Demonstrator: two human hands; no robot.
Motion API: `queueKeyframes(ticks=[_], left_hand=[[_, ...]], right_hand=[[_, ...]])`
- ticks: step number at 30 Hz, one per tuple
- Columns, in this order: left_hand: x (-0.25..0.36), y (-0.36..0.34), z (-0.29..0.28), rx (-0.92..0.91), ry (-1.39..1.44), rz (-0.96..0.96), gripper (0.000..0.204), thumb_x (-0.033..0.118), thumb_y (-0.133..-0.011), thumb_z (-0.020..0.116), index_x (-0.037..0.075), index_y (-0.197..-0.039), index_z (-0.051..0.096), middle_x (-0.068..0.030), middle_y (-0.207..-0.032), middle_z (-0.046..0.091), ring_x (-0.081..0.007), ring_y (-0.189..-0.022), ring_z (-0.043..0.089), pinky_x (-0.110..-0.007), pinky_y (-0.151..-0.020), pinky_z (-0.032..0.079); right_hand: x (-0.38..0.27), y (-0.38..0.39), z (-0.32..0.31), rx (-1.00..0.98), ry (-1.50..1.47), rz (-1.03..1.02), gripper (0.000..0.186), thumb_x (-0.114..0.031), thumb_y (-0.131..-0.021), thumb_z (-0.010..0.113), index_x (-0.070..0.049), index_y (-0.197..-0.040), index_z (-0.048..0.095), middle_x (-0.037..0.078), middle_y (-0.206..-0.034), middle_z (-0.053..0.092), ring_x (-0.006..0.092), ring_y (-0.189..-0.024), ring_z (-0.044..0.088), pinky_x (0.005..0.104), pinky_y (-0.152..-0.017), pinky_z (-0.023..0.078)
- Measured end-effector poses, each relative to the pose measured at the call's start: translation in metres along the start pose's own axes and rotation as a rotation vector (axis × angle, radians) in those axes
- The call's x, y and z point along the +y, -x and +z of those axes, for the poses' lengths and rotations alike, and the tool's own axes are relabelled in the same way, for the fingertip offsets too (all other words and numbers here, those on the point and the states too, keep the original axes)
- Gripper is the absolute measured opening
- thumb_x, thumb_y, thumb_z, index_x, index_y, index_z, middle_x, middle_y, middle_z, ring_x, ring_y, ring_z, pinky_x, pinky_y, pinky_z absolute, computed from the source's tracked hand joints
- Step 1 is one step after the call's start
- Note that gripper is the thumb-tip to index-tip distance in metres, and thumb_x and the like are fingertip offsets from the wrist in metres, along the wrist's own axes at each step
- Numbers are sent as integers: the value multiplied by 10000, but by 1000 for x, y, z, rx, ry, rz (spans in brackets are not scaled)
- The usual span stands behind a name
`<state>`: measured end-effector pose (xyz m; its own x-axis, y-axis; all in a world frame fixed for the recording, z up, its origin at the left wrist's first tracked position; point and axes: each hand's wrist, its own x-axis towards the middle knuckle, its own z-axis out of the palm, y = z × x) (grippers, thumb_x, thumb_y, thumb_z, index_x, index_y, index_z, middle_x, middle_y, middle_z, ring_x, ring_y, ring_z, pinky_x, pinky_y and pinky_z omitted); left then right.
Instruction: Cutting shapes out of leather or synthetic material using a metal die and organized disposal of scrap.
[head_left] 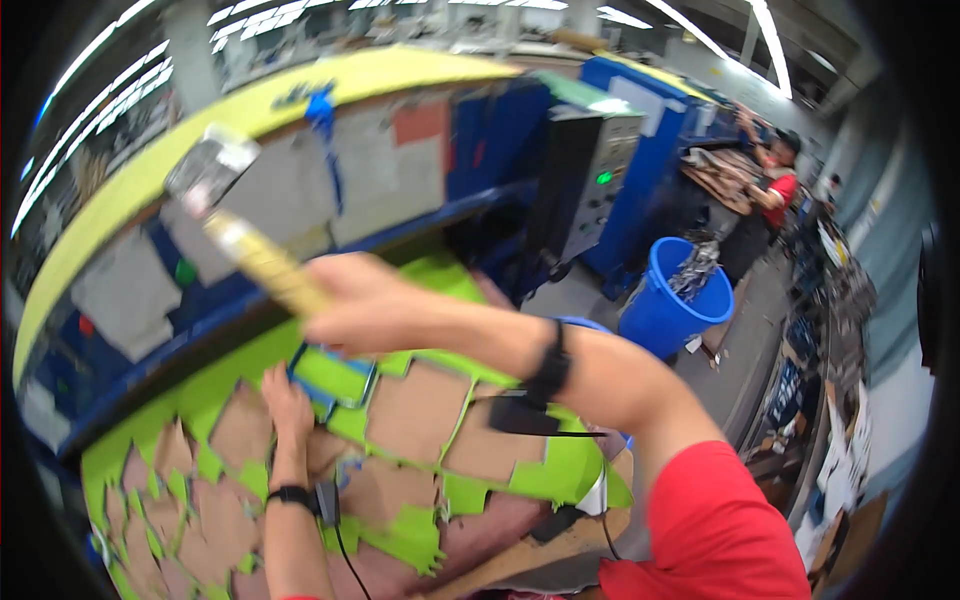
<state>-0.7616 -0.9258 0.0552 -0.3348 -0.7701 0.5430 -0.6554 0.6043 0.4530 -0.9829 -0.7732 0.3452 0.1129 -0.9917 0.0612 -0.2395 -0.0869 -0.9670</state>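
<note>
My right hand (355, 305) is closed round the yellow handle (262, 262) of a hammer, raised over the work. Its blurred metal head (210, 160) shows at the upper left. Below, my left hand (288, 405) grips the edge of a blue metal cutting frame (322, 395), which lies on bright green sheet material (530, 480). The sheet is cut up with gaps and notched edges, showing brown backing (415, 405) underneath. A pinkish layer (490, 530) shows along the near side.
A long blue machine beam (483, 150) with a yellow top edge runs behind. A control box (595, 180) with a green light stands right of it. Blue bins (672, 320) stand in the aisle. A co-worker (778, 185) in red stands farther back. Piled scraps (840, 440) line the right.
</note>
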Motion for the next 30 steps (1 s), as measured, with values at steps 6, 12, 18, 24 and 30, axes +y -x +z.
queueKeyframes(ticks=[6, 12, 18, 24, 30], left_hand=[[15, -43, -13, 14, 113, -150, 244, 84, -900, 571, 30, -1078, 729, -204, -1058, 663, -394, -1042, 614, -456, -925, 484], [14, -26, -1, 27, 76, -281, 221, 83, -923, 597, 15, -1095, 719, -179, -1012, 658, -368, -1016, 625, -434, -902, 487], [9, -18, -8, 47, 84, -232, 214, 58, -925, 574, 25, -1076, 723, -177, -1013, 639, -383, -1027, 585, -460, -912, 467], [11, -23, -2, 55, 143, -183, 213, 51, -932, 562, 19, -1077, 715, -179, -999, 632, -383, -1011, 580, -463, -901, 466], [10, -26, -15, 112, 216, -119, 206, 32, -930, 531, 0, -1047, 697, -183, -979, 608, -389, -979, 569, -469, -876, 461]], right_hand=[[73, 160, -14, 51, 528, 162, 412, -306, -999, 626, 13, -1234, 512, 202, -888, 617, 353, -806, 643, 456, -733, 506], [106, 172, -6, 1, 364, 420, 356, -276, -1028, 587, 14, -1234, 569, 123, -815, 620, 216, -717, 607, 370, -644, 491], [7, 114, -26, 495, 112, -430, 287, -232, -1090, 421, -2, -1251, 476, 46, -766, 574, 64, -521, 474, 211, -469, 386], [153, 154, -6, 67, 710, 359, 285, -216, -983, 562, 35, -1083, 471, 309, -838, 642, 508, -817, 647, 579, -764, 515], [147, 185, 1, -57, 709, 410, 279, -255, -1000, 576, 7, -1022, 484, 303, -777, 634, 505, -740, 636, 552, -655, 481]])
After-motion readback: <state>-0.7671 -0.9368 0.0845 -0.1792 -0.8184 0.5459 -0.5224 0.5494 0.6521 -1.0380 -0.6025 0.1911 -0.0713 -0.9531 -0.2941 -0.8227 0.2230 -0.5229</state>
